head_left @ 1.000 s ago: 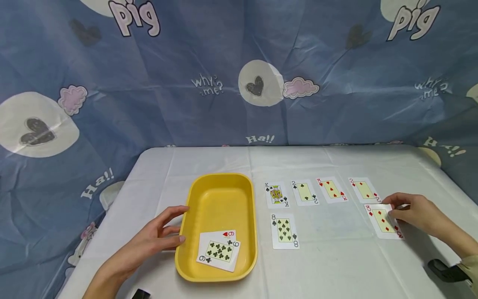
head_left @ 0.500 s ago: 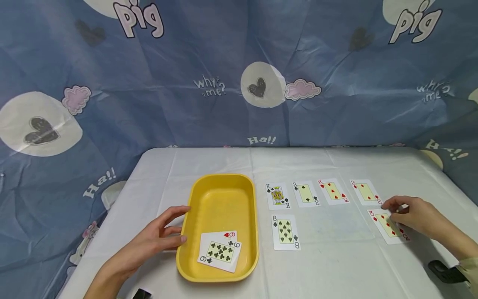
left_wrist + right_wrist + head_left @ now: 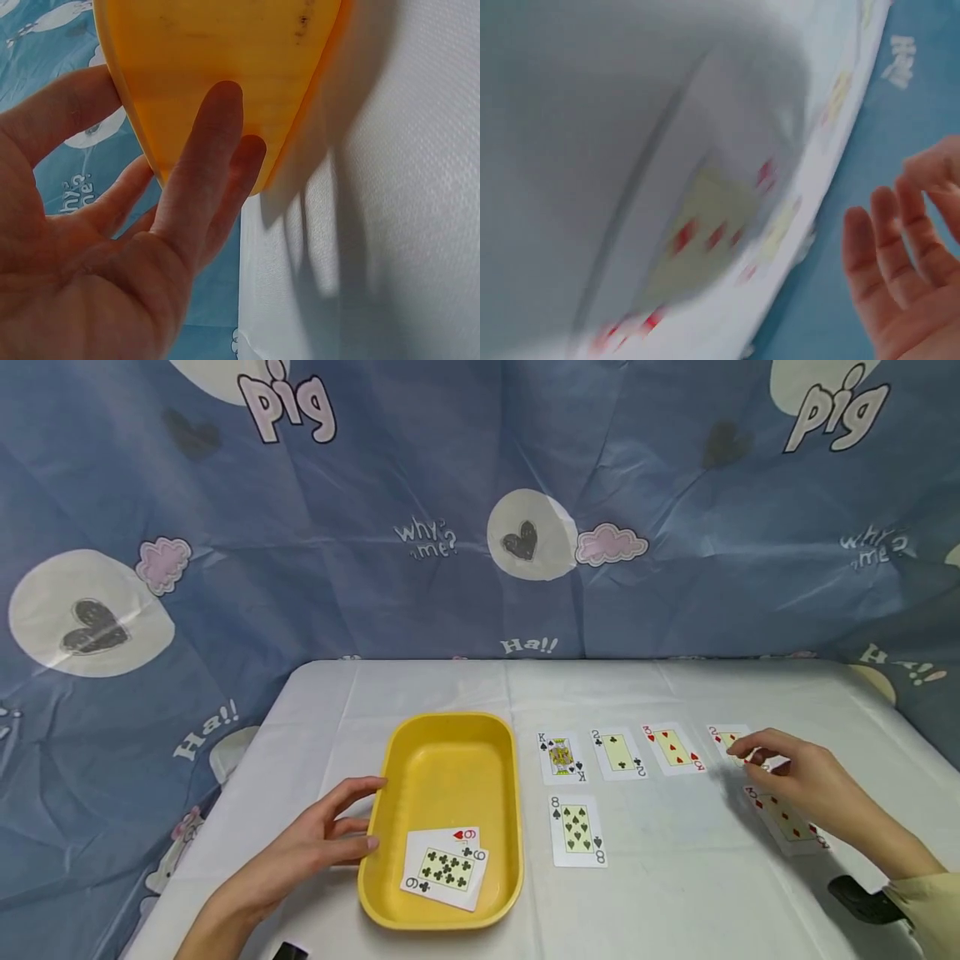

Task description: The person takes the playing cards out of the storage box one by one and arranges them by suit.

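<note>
My left hand [image 3: 311, 839] rests its fingertips on the left side of a yellow tray [image 3: 378, 785]; in the left wrist view, loosely spread fingers touch the tray's outer wall [image 3: 225, 45]. Inside the tray, a nine of clubs [image 3: 446, 870] overlaps a red heart card [image 3: 467, 835]. My right hand [image 3: 810, 781] hovers at the right with bent, relaxed fingers and nothing between them. Its fingertips partly cover the two of diamonds [image 3: 722, 732]. Below the hand lies another diamonds card [image 3: 783, 822], also partly covered. That card is blurred in the right wrist view.
Right of the tray, a king of spades [image 3: 560, 757], a two of clubs [image 3: 619, 753] and a heart card [image 3: 672, 748] lie in a row. An eight of spades [image 3: 577, 832] sits below the king. Blue printed cloth [image 3: 450, 593] hangs behind the white table [image 3: 660, 893].
My right hand has let go of the lower diamonds card, after that card shifted slightly right. The hand has moved left and up over the two of diamonds. My left hand stays at the tray.
</note>
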### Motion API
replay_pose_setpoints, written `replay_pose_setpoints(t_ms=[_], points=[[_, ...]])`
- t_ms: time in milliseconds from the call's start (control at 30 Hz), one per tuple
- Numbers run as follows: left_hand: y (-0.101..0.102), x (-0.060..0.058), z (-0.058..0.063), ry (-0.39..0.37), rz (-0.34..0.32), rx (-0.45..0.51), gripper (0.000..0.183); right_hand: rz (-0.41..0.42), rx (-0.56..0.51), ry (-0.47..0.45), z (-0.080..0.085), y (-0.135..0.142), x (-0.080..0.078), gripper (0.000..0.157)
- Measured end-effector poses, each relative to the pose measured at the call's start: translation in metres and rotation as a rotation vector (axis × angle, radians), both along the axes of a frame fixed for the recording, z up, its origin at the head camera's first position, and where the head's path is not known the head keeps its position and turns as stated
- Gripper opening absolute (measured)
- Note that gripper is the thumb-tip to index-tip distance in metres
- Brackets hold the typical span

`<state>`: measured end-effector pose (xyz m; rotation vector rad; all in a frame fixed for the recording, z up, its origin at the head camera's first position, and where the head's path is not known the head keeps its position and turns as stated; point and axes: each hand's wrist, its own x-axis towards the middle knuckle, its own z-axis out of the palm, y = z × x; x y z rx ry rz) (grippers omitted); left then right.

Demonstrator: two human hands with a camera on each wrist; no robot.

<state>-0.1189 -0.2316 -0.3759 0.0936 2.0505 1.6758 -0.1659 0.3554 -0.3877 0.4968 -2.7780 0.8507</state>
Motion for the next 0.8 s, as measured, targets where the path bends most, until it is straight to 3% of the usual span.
replay_pose_setpoints(t_ms=[233, 600, 800], points=[[0.001, 0.0, -0.001, 0.0, 0.006, 0.002, 0.067, 0.182, -0.134, 0.091, 0.011, -0.048, -0.01, 0.037], [0.002, -0.001, 0.002, 0.004, 0.02, -0.019, 0.068, 0.389, -0.308, -0.065, 0.02, -0.132, -0.022, 0.027], [0.001, 0.001, 0.001, 0.011, 0.011, -0.011, 0.067, 0.515, -0.392, -0.043, 0.033, -0.187, -0.013, 0.028]])
